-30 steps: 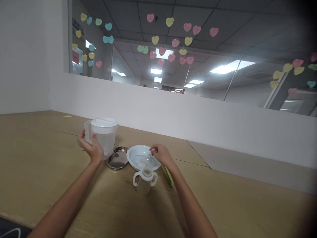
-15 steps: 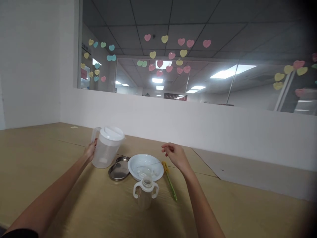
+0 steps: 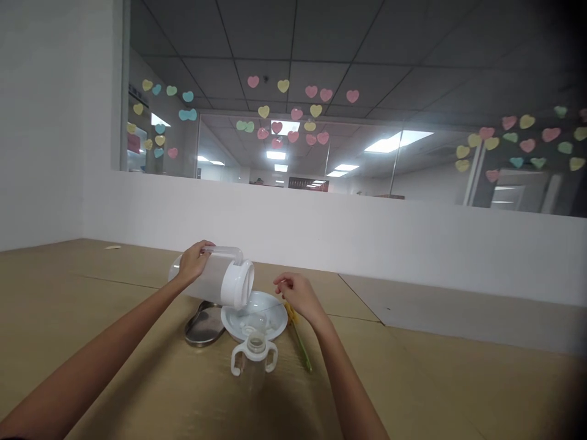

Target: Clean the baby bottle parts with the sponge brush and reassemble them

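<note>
My left hand [image 3: 194, 261] grips the handle of a translucent pitcher [image 3: 211, 273] with a white lid [image 3: 239, 285]. The pitcher lies tipped almost level in the air, lid end over the left side of a white bowl [image 3: 228, 321]. Clear and white pieces sit in the bowl. My right hand [image 3: 299, 296] hovers by the bowl's right rim, fingers loosely bent and apart, holding nothing visible. Below it lies a brush [image 3: 301, 347] with a green handle and yellow head. In front of the bowl stands an uncapped clear baby bottle [image 3: 254, 368] with two white handles.
A kidney-shaped metal tray [image 3: 204, 327] rests left of the bowl, partly under the pitcher. A small pale piece [image 3: 112, 247] lies at the back left of the wooden table [image 3: 137, 366]. Behind is a white wall [image 3: 293, 226] below a window.
The pitcher has gone from nearly upright to almost horizontal, its lid end now toward the bowl. My left hand turned with it. The view has shifted a little; the right hand keeps its pose.
</note>
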Tool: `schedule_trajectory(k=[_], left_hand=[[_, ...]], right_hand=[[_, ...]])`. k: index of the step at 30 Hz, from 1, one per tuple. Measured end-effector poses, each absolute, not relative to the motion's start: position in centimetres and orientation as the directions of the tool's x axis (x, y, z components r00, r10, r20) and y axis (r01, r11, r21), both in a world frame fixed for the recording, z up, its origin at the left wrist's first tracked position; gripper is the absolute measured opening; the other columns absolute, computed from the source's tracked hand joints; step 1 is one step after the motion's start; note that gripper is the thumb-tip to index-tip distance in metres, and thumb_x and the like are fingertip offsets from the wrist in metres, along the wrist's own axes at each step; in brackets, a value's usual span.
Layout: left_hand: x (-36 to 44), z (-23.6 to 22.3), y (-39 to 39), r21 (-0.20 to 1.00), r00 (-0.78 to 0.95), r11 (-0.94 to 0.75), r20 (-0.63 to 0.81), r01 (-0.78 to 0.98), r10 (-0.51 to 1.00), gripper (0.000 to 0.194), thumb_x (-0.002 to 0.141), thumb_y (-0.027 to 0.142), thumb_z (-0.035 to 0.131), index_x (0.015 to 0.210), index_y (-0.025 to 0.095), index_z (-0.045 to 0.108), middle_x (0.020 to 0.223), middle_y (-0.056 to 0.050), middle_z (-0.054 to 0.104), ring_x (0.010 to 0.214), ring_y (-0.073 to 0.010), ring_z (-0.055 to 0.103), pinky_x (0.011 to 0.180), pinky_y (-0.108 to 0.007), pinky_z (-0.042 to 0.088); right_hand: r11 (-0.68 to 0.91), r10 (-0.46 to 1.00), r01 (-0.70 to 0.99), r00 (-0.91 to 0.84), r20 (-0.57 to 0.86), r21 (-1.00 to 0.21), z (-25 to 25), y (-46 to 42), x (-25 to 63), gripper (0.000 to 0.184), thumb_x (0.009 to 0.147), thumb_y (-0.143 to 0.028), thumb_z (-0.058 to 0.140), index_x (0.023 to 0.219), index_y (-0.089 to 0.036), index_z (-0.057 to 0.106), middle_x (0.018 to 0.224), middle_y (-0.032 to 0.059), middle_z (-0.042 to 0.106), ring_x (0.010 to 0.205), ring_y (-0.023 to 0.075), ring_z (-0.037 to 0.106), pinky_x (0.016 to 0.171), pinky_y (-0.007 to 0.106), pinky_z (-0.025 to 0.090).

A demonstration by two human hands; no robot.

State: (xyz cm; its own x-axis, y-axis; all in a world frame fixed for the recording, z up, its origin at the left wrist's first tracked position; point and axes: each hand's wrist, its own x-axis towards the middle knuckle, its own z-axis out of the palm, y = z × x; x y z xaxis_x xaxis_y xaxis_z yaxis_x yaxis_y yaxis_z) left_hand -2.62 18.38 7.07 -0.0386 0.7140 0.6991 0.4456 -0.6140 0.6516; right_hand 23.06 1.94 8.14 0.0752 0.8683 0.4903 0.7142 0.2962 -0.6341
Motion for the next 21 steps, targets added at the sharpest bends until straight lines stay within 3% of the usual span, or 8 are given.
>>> schedule_trajectory(k=[4, 11, 21], left_hand=[[-2.5, 6.9, 18.1, 0.635, -0.064, -0.616, 0.719, 0.467, 0.692, 0.028, 0.068, 0.023, 0.046, 0.090, 0.024, 0.064, 0.094, 0.000, 0.064, 0.083, -0.0202, 0.056, 0.072, -0.027, 0.038], [-3.2, 5.9, 18.3, 0.713, -0.120, -0.607, 0.677, 0.350, 0.726, 0.033, 0.065, 0.029, 0.045, 0.091, 0.017, 0.062, 0.079, -0.003, 0.064, 0.075, -0.0204, 0.057, 0.066, -0.027, 0.042], [-2.1, 8.4, 11.3, 0.588, 0.053, -0.785, 0.793, 0.195, 0.607, 0.029, 0.067, 0.028, 0.045, 0.088, 0.018, 0.062, 0.088, -0.003, 0.063, 0.085, -0.0209, 0.055, 0.079, -0.030, 0.043]], right_hand=[[0.297, 0.873, 0.722, 0.060, 0.484, -0.625, 8.2, 1.8, 23.0, 0.027, 0.070, -0.008, 0.040, 0.078, -0.015, 0.065, 0.064, 0.0015, 0.065, 0.054, 0.0098, 0.055, 0.056, 0.020, 0.041], [0.313, 0.855, 0.714, 0.075, 0.513, -0.626, 8.0, 2.2, 23.4, 0.027, 0.070, -0.008, 0.040, 0.078, -0.014, 0.064, 0.063, 0.0019, 0.064, 0.056, 0.0103, 0.055, 0.055, 0.020, 0.040], [0.271, 0.880, 0.723, 0.081, 0.467, -0.636, 8.1, 1.8, 23.2, 0.025, 0.071, -0.009, 0.041, 0.077, -0.015, 0.065, 0.063, 0.0017, 0.064, 0.054, 0.0099, 0.055, 0.053, 0.019, 0.039]])
